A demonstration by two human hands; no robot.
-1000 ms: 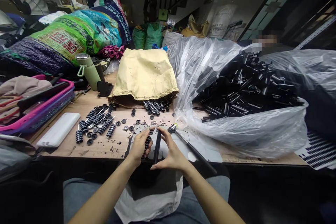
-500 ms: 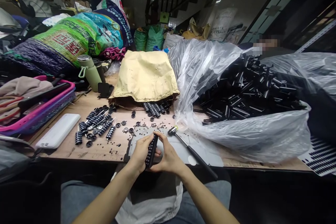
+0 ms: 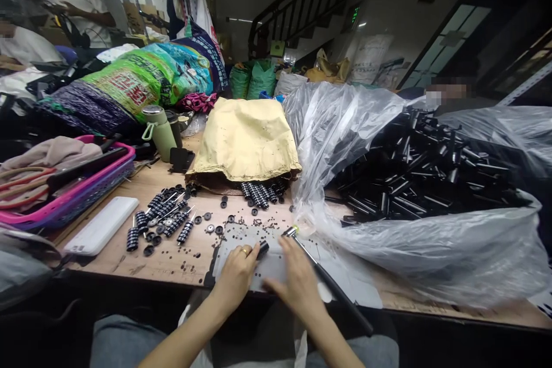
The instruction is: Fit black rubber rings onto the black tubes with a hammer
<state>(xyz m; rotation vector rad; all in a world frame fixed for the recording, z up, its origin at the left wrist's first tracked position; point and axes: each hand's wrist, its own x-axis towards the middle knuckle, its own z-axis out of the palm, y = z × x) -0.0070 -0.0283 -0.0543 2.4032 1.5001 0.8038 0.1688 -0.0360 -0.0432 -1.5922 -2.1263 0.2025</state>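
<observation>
**Black rod pinched low at the bench edge**

I am pinching a short black rod [image 3: 263, 248] in my left hand [image 3: 236, 277]. The grip is pressed together around it, so only its rounded end is showing, pointing away from me over the pale mat [image 3: 269, 269]. My right hand [image 3: 297, 283] is lying palm down just beside the rod, fingers flat, loose and blurred, holding nothing that I can see. I judge it is steadying the mat. The hammer [image 3: 340, 294] is lying just to its right, handle toward me, probably for easy reach. Farther out on the bench [image 3: 172, 253], loose washers [image 3: 224, 202] and ribbed black stacks [image 3: 166, 213] are lying scattered. Beyond them a yellow sack [image 3: 245, 132] is spilling more stacks, and a clear bag [image 3: 414, 230] is holding black tubes.
</observation>
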